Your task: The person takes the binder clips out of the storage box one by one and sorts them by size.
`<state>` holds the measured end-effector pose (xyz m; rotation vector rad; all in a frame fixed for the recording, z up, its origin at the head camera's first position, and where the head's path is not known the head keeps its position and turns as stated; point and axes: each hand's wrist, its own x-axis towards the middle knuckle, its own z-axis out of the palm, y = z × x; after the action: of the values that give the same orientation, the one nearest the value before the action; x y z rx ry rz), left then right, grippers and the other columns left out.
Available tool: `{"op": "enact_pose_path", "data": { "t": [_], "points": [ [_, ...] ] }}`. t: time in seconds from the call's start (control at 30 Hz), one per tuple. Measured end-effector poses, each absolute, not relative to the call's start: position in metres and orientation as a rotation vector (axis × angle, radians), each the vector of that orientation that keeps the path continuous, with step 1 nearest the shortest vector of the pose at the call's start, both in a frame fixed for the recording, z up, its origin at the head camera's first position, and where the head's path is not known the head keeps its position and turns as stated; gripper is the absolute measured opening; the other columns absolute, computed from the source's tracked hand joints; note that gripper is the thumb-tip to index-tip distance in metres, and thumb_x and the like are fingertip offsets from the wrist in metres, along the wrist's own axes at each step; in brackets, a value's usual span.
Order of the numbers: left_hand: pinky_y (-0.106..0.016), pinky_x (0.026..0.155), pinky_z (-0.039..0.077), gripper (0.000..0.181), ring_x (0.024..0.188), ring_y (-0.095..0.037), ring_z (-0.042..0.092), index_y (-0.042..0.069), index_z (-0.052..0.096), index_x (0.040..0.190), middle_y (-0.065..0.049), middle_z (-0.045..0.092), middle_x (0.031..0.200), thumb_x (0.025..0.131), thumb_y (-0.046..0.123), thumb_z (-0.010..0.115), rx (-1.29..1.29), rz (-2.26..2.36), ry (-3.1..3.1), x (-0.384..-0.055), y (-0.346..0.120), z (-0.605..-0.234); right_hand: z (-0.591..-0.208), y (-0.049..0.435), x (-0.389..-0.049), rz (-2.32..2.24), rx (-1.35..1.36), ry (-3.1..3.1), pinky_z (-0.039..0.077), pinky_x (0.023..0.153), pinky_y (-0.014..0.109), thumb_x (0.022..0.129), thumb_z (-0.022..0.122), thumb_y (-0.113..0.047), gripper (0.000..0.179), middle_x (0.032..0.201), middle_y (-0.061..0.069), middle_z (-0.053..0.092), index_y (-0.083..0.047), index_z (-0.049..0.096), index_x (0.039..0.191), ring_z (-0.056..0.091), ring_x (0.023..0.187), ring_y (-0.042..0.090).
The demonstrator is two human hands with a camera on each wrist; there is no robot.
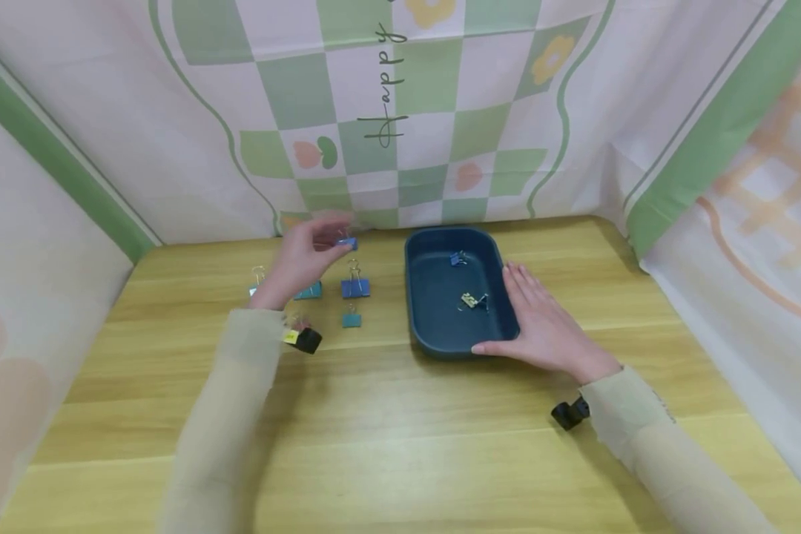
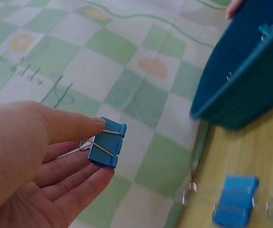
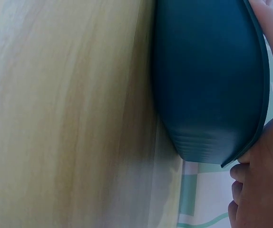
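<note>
My left hand [image 1: 307,252] pinches a small blue binder clip [image 2: 107,142] between thumb and fingers, near the back edge of the table. Just below it lies a larger blue binder clip [image 1: 355,288], with a small teal binder clip [image 1: 351,320] nearer the front. Another teal binder clip [image 1: 308,291] shows beside the left wrist. My right hand [image 1: 541,326] rests against the dark blue tray [image 1: 434,345], straight fingers along its right side and thumb on the near rim. Inside lie a blue binder clip [image 1: 457,258] and a gold-coloured patterned clip [image 1: 469,300] beside a darker one [image 1: 483,302].
A pale blue binder clip [image 1: 254,289] sits at the left, partly behind the left wrist. A pinkish clip [image 1: 300,323] is partly covered by the left wrist camera [image 1: 307,340]. Checked cloth [image 1: 427,133] hangs along the back edge of the wooden table [image 1: 374,445].
</note>
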<state>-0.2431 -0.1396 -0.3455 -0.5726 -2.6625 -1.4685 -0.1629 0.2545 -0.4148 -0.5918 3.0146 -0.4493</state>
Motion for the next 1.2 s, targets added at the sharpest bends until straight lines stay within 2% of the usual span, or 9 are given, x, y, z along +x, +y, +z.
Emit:
{"op": "enact_pose_path", "data": {
  "t": [0.4, 0.63, 0.9, 1.2],
  "points": [
    [-0.047, 0.094, 0.054, 0.041, 0.107, -0.033, 0.066, 0.001, 0.063, 0.134, -0.018, 0.067, 0.124, 0.095, 0.011, 0.074, -0.407, -1.420, -2.751, -0.213, -0.209, -0.376, -0.414, 0.254, -0.162, -0.441, -0.585, 3.002, 0.009, 0.123, 0.050, 0.075, 0.065, -0.083, 0.136, 0.169, 0.014, -0.005, -0.002, -0.002, 0.161, -0.005, 0.154, 0.029],
    [-0.048, 0.092, 0.054, 0.043, 0.103, -0.034, 0.067, -0.002, 0.063, 0.132, -0.020, 0.069, 0.121, 0.094, 0.013, 0.075, -0.330, -1.400, -2.867, -0.196, -0.241, -0.394, -0.412, 0.253, -0.162, -0.443, -0.588, 3.006, 0.010, 0.122, 0.051, 0.076, 0.066, -0.083, 0.136, 0.168, 0.014, -0.005, -0.001, -0.001, 0.161, -0.005, 0.154, 0.030],
    [-0.047, 0.092, 0.055, 0.045, 0.109, -0.034, 0.066, -0.003, 0.061, 0.134, -0.020, 0.066, 0.127, 0.096, 0.018, 0.073, -0.286, -1.394, -3.008, -0.183, -0.264, -0.414, -0.411, 0.253, -0.161, -0.448, -0.589, 3.002, 0.009, 0.123, 0.050, 0.076, 0.066, -0.082, 0.135, 0.168, 0.014, -0.005, -0.001, -0.001, 0.161, -0.005, 0.154, 0.029],
    [-0.051, 0.095, 0.052, 0.042, 0.109, -0.034, 0.065, -0.002, 0.063, 0.132, -0.019, 0.068, 0.123, 0.096, 0.019, 0.073, -0.319, -1.300, -3.044, -0.179, -0.275, -0.424, -0.412, 0.253, -0.162, -0.446, -0.586, 3.002, 0.008, 0.123, 0.050, 0.076, 0.065, -0.082, 0.135, 0.169, 0.013, -0.007, -0.002, -0.002, 0.161, -0.006, 0.154, 0.028]
  ]
}}
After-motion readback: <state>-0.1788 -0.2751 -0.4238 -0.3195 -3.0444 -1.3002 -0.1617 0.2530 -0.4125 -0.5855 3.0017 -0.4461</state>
